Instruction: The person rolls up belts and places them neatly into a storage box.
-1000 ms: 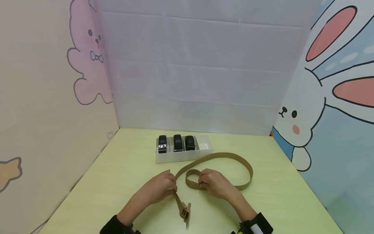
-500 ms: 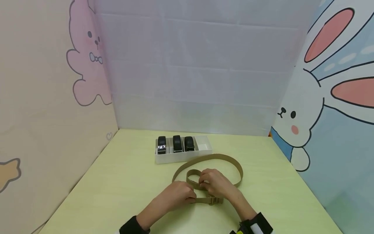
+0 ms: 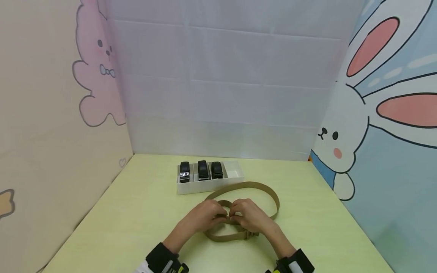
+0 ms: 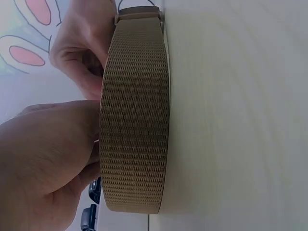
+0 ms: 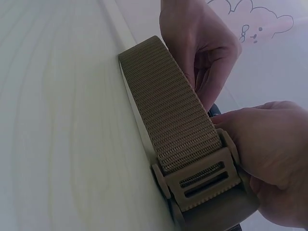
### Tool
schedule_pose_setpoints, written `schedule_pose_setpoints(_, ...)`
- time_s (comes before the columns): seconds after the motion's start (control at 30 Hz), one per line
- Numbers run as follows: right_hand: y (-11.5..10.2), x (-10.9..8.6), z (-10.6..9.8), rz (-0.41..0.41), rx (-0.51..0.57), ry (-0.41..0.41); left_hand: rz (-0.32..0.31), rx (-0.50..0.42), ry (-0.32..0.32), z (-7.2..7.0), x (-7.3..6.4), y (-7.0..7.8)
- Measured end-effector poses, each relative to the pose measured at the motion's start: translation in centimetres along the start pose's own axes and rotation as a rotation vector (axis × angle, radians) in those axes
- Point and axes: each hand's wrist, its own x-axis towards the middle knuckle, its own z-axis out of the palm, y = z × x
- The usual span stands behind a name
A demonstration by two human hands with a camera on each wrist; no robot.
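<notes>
A tan webbing belt (image 3: 263, 185) lies on edge in a wide loop, with a smaller coil (image 3: 223, 203) inside it. My right hand (image 3: 252, 217) pinches that coil. Close beside it, my left hand (image 3: 205, 216) pinches the coil's left side, the fingertips of both hands nearly meeting. The belt's buckle (image 3: 248, 234) stands in front of the right hand, with a curve of strap running left from it. In the right wrist view the slotted buckle (image 5: 204, 180) is large and near. The strap (image 4: 134, 110) hides the left fingertips in the left wrist view.
Behind the belt stands a white divided tray (image 3: 194, 187). Several compartments show; three hold rolled black belts (image 3: 203, 170) with shiny buckles, and the rightmost holds none. The pale yellow table (image 3: 143, 204) meets a white sheet (image 3: 218, 94) at the back and painted walls at the sides.
The left hand has carried the buckle end rightward, let it go in front of the right hand, then moved up to the small coil. The wide loop has shrunk on its right side.
</notes>
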Motion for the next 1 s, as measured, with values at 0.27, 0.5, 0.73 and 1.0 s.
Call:
schedule_pose_setpoints(0.27, 0.2, 0.2, 0.4, -0.033, -0.001, 0.012, -0.011, -0.054, 0.026, 0.8, -0.2, -0.4)
schedule_pose_setpoints(0.5, -0.5, 0.0, 0.5, -0.02, 0.03, -0.018, 0.003, -0.11, 0.017, 1.1, -1.0, -0.9)
schedule_pose_setpoints(0.73, -1.5, -0.4, -0.4, -0.092, 0.074, -0.02, 0.0, -0.117, 0.048, 0.6, -1.6, -1.2)
schedule_pose_setpoints(1.0, -2.6, -0.8, -0.6, -0.051, 0.082, -0.268, -0.054, -0.164, 0.017, 0.4, -1.3, -1.7)
